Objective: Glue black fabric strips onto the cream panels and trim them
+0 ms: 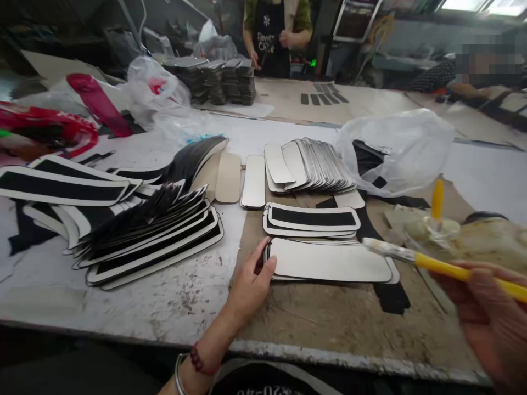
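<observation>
My left hand (251,280) pinches the left end of a small stack of long white strips (329,260) lying on the brown board. In my right hand (489,312), at the right edge, is a yellow-handled brush (442,267); its pale bristles are over the right part of the top strip. Just behind lie white-bordered black strips (313,218). Farther back are a fanned pile of white pieces (317,164) and a single upright-lying white piece (253,181). A large pile of black strips with white borders (156,241) spreads across the left side.
A clear plastic bag (411,148) sits at the back right, near a glue-stained container (436,227) with another yellow handle. Stacks of dark pieces (230,82) stand farther back. A person in an apron (274,41) stands across the table; another person is at the far right.
</observation>
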Demonstrator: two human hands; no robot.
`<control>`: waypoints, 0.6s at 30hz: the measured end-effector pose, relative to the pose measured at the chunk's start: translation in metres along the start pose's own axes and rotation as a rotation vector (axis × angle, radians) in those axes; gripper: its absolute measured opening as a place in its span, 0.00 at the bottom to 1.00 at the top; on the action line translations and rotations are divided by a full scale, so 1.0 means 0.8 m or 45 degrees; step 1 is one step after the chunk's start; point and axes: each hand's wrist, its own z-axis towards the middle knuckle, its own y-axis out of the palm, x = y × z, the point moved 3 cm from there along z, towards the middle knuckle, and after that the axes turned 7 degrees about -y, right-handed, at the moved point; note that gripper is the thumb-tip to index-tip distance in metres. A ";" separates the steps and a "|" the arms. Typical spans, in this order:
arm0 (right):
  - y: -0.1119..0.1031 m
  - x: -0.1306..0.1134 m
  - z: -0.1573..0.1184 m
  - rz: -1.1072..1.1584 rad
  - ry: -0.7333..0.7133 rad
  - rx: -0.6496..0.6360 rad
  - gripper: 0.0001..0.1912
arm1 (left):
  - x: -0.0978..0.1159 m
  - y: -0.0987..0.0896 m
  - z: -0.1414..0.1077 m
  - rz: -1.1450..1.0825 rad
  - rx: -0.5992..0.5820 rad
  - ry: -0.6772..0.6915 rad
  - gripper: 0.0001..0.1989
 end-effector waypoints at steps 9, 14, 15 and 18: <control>0.113 0.015 -0.066 0.048 0.235 -0.563 0.13 | 0.000 -0.008 -0.006 -0.021 -0.133 0.016 0.27; 0.134 0.024 -0.073 0.013 0.237 -0.674 0.12 | -0.002 -0.011 -0.007 -0.068 -0.186 0.018 0.28; 0.137 0.025 -0.074 -0.007 0.231 -0.697 0.12 | -0.002 -0.012 -0.007 -0.060 -0.189 0.034 0.28; 0.142 0.025 -0.075 -0.100 0.182 -0.734 0.12 | -0.004 -0.014 -0.006 -0.020 -0.189 0.097 0.28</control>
